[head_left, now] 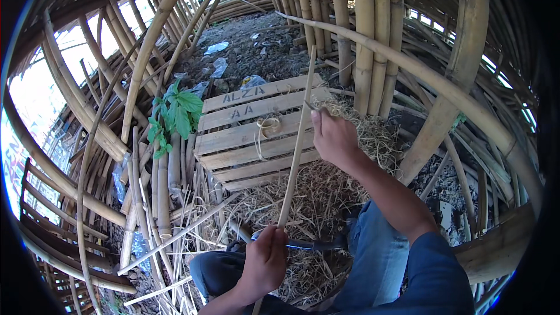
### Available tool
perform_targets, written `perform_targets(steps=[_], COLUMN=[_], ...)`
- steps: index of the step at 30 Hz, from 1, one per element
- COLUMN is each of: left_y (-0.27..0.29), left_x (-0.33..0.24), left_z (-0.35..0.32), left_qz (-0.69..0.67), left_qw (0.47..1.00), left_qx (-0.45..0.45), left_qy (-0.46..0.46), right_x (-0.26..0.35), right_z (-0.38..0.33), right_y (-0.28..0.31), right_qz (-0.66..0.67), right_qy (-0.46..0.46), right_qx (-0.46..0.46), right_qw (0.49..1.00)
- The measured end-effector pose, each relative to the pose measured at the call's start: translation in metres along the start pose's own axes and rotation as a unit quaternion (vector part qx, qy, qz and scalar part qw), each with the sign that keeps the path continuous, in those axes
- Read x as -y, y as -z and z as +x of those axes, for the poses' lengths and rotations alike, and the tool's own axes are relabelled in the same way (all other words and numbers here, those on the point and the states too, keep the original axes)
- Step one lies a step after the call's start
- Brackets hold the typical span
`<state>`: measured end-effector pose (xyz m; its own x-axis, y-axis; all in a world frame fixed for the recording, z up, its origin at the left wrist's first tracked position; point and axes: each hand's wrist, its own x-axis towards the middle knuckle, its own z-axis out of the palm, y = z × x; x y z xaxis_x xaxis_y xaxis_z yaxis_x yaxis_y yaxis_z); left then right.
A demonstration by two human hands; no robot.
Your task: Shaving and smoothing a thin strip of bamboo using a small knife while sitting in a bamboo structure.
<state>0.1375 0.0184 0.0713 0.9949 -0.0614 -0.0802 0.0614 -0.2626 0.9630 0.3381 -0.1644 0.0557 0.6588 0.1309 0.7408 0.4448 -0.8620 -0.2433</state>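
Observation:
A long, pale bamboo strip (297, 150) stands slanted in front of me, its lower end passing between my legs. My left hand (268, 259) is closed round its lower part. Higher up, my right hand (335, 137) is closed on a small knife (309, 105); its handle is hidden in the fist, and the short dark blade lies against the strip's edge. Behind the strip sits a slatted wooden crate (233, 143) with a small coil of bamboo strip (269, 128) on top. A blue-and-black tool (312, 245) of unclear kind lies between my legs.
Bamboo shavings (326, 198) cover the ground around the crate. Cut bamboo pieces (162, 198) and a green leafy plant (178, 114) are at the left. A thick bamboo pole (408, 70) crosses at the right, beside upright posts (364, 35). Plastic scraps (217, 48) lie on soil at the back.

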Motion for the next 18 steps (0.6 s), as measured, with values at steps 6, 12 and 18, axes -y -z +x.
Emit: perform_targets(steps=[6, 12, 18], left_y=[0.006, 0.004, 0.006], left_x=[0.011, 0.006, -0.001], left_z=[-0.001, -0.005, -0.005], left_qz=[-0.025, -0.03, -0.11], left_qw=[0.999, 0.999, 0.989], left_qx=[0.002, 0.002, 0.037], left_qy=[0.028, 0.032, 0.09], right_x=[0.005, 0.0, -0.011], right_z=[-0.013, -0.013, 0.002], right_y=[0.002, -0.005, -0.004], right_qz=[0.058, 0.078, 0.046], right_qy=[-0.009, -0.027, -0.026], right_qx=[0.046, 0.043, -0.044], right_qw=[0.997, 0.996, 0.998])
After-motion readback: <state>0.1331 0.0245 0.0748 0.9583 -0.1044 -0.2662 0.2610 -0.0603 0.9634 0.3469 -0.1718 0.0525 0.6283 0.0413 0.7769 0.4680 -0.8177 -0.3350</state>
